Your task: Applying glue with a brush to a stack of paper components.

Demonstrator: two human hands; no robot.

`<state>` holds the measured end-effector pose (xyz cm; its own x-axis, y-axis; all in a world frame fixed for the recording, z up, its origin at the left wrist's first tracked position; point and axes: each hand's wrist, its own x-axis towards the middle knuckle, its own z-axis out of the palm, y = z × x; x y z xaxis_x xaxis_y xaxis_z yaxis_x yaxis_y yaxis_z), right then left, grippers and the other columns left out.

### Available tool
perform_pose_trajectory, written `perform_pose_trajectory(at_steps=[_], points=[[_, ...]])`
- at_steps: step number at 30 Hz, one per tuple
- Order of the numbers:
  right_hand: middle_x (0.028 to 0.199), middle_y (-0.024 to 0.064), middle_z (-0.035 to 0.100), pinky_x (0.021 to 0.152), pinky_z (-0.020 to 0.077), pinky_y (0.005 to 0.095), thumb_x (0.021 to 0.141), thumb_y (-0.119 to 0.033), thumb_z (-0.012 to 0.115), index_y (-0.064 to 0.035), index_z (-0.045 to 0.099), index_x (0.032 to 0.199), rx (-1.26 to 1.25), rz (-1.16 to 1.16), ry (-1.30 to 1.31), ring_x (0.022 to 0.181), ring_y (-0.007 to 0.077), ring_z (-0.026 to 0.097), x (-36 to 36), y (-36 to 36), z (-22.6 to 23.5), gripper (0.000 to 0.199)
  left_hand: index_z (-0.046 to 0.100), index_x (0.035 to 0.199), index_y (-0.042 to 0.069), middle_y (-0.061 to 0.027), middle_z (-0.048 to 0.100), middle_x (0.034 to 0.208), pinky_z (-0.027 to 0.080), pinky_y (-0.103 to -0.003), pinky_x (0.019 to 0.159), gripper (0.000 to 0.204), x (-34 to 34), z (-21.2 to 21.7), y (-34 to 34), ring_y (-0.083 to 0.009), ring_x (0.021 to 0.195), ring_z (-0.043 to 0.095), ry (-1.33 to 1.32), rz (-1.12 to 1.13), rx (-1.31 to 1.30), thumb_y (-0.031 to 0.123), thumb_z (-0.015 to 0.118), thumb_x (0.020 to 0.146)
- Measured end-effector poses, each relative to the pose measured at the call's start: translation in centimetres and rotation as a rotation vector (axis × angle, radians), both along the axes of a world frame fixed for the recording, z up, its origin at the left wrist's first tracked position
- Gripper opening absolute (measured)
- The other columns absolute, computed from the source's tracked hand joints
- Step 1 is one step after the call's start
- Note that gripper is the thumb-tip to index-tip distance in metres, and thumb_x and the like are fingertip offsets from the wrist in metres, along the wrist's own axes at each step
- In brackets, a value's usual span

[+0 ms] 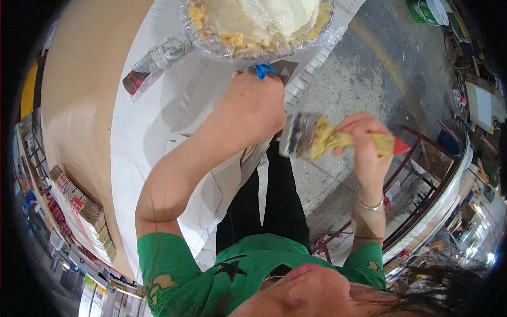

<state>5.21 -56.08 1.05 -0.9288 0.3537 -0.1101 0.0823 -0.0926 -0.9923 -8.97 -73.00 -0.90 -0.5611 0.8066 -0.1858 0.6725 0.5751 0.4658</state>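
Note:
My right hand (364,134) is closed around the handle of a wide paintbrush (330,140), which has yellow wrapping and a red end. Its pale-smeared head points left, near my left wrist. My left hand (259,100) is a fist just below a plastic-lined tub (232,50). A blue scrap (262,70) shows at its fingers, and a grey-brown flat piece (287,70) beside them; what the fingers grip is hidden. Thick cream-white paste (293,16) fills the tub, with yellowish crust round the rim.
Left of the tub, a plastic-wrapped tool (156,63) with a dark red end lies on white sheets (127,137). A tan board (79,95) extends at far left, with bundled stacks (82,203) beyond. At right are a dark red metal frame (422,179) and a green-and-white bucket (430,11) on concrete.

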Motion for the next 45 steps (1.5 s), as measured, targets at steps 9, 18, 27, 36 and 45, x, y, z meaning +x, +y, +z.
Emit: perform_pose_trajectory(at_steps=[9,18,27,36,45], points=[[0.085,0.0127,0.058,0.051,0.0481,0.024,0.082,0.001,0.052,0.0036,0.056,0.077,-0.012,0.039,-0.006,0.057,0.0137,0.057,0.9,-1.2,0.1,0.007,0.06,0.061,-0.003,-0.0228,0.059,0.064,0.05,-0.043,0.065,0.011,0.2,0.1,0.4,-0.0365,0.064,0.062,-0.034,0.053,0.043,0.007,0.055,0.063],[0.083,0.0189,0.057,0.048,0.0492,0.0272,0.085,-0.002,0.048,0.0063,0.055,0.078,-0.007,0.025,0.117,0.054,0.0186,0.057,4.1,-0.4,-0.2,0.013,0.062,0.063,-0.004,-0.0202,0.061,0.064,0.05,-0.041,0.065,0.019,1.3,-0.5,0.3,-0.0343,0.064,0.062,0.118,0.138,0.01,0.014,0.059,0.067],[0.086,0.0201,0.056,0.049,0.0488,0.0299,0.087,-0.008,0.047,0.0061,0.054,0.079,-0.045,-0.128,0.171,0.055,0.0216,0.056,9.7,0.8,-2.3,0.017,0.054,0.094,-0.016,-0.0343,0.047,0.115,0.047,-0.043,0.082,0.072,11.9,0.8,-7.1,-0.0447,0.108,0.047,-0.006,0.262,-0.41,0.051,0.065,0.071],[0.092,0.0183,0.055,0.056,0.0504,0.0303,0.087,-0.006,0.05,0.0057,0.054,0.083,-0.06,-0.102,0.214,0.059,0.0214,0.059,8.5,-2.6,-2.7,0.013,0.04,0.109,-0.021,-0.0425,0.038,0.115,0.046,-0.045,0.083,0.078,13.8,-0.1,-9.7,-0.0497,0.101,0.049,-0.04,0.29,-0.397,0.039,0.07,0.069],[0.09,0.0169,0.055,0.056,0.0505,0.03,0.088,-0.006,0.049,0.0062,0.053,0.082,0.042,-0.139,0.223,0.058,0.0204,0.058,5.9,-4.3,-2.2,0.014,0.05,0.09,-0.017,-0.0399,0.049,0.099,0.047,-0.047,0.079,0.031,13.7,-1.4,-11.3,-0.0505,0.09,0.052,0.172,0.289,-0.263,0.009,0.049,0.072]])
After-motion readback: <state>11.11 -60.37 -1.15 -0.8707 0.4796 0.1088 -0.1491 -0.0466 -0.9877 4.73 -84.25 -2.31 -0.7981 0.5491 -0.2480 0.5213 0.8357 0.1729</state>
